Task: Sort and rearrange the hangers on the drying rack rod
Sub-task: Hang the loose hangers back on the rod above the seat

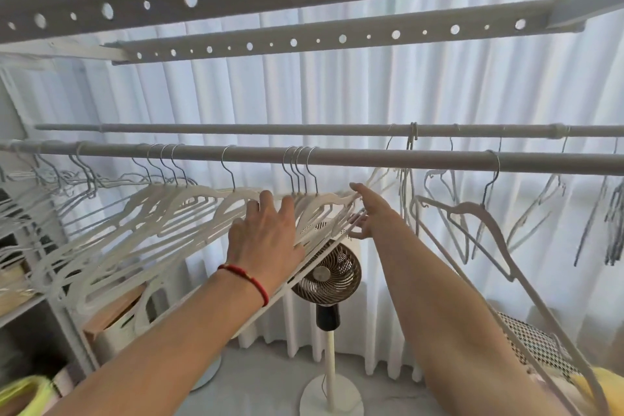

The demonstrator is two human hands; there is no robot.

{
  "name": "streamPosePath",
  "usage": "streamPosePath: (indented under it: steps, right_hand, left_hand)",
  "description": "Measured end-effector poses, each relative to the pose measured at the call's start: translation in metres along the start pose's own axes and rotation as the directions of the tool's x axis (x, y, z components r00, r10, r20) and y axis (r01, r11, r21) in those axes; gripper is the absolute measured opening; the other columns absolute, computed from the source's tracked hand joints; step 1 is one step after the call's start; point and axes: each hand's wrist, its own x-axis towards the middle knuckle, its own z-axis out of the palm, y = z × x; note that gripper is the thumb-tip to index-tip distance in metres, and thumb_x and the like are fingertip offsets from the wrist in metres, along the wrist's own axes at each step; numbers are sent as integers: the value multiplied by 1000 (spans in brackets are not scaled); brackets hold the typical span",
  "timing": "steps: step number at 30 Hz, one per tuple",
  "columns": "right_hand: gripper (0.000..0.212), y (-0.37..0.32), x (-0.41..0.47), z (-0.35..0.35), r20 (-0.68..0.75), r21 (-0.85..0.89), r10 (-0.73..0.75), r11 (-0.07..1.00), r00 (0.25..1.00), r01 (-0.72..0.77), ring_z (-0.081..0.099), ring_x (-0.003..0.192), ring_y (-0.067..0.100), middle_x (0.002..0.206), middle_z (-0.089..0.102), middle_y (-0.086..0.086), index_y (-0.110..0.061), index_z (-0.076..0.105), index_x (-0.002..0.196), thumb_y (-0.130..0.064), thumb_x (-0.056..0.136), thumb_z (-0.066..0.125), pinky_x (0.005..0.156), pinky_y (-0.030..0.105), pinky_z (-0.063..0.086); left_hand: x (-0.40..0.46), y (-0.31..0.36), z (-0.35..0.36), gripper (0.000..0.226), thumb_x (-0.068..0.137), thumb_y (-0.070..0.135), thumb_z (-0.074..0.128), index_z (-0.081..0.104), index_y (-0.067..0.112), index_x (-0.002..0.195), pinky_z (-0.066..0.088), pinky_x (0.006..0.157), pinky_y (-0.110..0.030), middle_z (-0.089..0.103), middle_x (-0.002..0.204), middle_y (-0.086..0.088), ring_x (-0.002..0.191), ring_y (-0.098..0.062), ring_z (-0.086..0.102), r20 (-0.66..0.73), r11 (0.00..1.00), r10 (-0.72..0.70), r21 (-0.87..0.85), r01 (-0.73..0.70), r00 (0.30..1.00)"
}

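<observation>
White hangers (pixel 189 213) crowd the near rod (pixel 371 159), their hooks bunched left of middle. Our left hand (pixel 266 240) lies spread on their shoulders. Our right hand (pixel 366 209) reaches among the rightmost bars, its fingers partly hidden, so we cannot tell whether it pinches one. Behind the hangers a fan (pixel 332 275) is half covered.

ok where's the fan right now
In the head view the fan stands low at centre on a white pole, behind the white hangers, between the two forearms and before the curtain.
</observation>
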Motion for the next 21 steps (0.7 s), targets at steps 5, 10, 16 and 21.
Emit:
streamPosePath:
  steps: [5, 10, 16, 21]
  right_hand:
    - [50, -6, -3, -9, -7, 68, 20, 997, 1000, -20, 67, 91, 29, 102, 66, 15, -13, 60, 102, -47, 76, 85, 94, 54, 53]
    - [72, -7, 13, -17, -68, 46, -6, 999, 998, 9, 71, 96, 29, 117, 71, 13, -16, 68, 117, -55, 61, 91, 71, 41, 57]
    - [94, -16, 30, -32, -136, 16, -72, 997, 988, 75, 66, 89, 30, 104, 71, 10, -10, 71, 112, -74, 46, 87, 83, 43, 56]
    - [74, -22, 26, -45, -128, -101, -95, 991, 987, 82, 66, 75, 24, 81, 68, 6, -14, 73, 94, -81, 64, 72, 86, 41, 55]
  left_hand:
    - [1, 4, 7, 59, 90, 20, 58, 30, 17, 142, 51, 77, -40, 45, 124, -10, 110, -30, 54, -47, 998, 12, 60, -9, 999]
    - [0, 7, 12, 70, 91, 9, 56, 21, 19, 151, 53, 75, -39, 45, 127, -11, 107, -28, 60, -82, 999, 4, 40, -1, 997]
    - [1, 10, 13, 64, 90, 12, 54, 26, 19, 148, 52, 73, -40, 44, 126, -11, 106, -30, 59, -74, 1000, -9, 20, 11, 997]
    - [0, 14, 12, 58, 93, 16, 51, 26, 18, 145, 51, 71, -39, 44, 128, -11, 108, -29, 59, -81, 1000, -12, 16, 13, 997]
